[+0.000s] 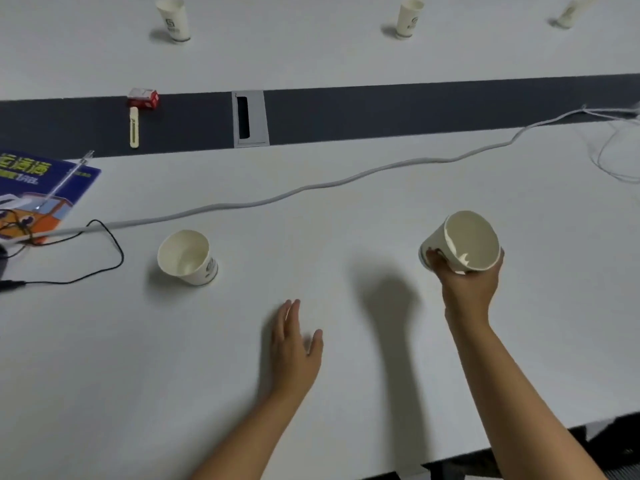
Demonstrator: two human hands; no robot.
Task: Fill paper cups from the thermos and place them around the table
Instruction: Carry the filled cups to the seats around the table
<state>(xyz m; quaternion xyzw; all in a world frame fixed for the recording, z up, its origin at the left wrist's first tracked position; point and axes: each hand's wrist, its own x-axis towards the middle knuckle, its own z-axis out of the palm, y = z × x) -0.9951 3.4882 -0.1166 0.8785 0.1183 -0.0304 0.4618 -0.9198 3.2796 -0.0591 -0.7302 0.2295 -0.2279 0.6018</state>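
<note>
The white table [346,220] carries four paper cups [188,258], a grey cable [311,188], a blue booklet [38,188] and a red box [144,98].

One white paper cup [462,242] is tilted above the table, mouth toward the camera. Another cup [188,258] stands near. Three more cups [173,19] [408,19] [568,16] stand far.

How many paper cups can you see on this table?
5. One cup is held in the right hand; one stands near left; two stand on the far side; a blurred fifth sits far right. Others may lie out of view.
</note>
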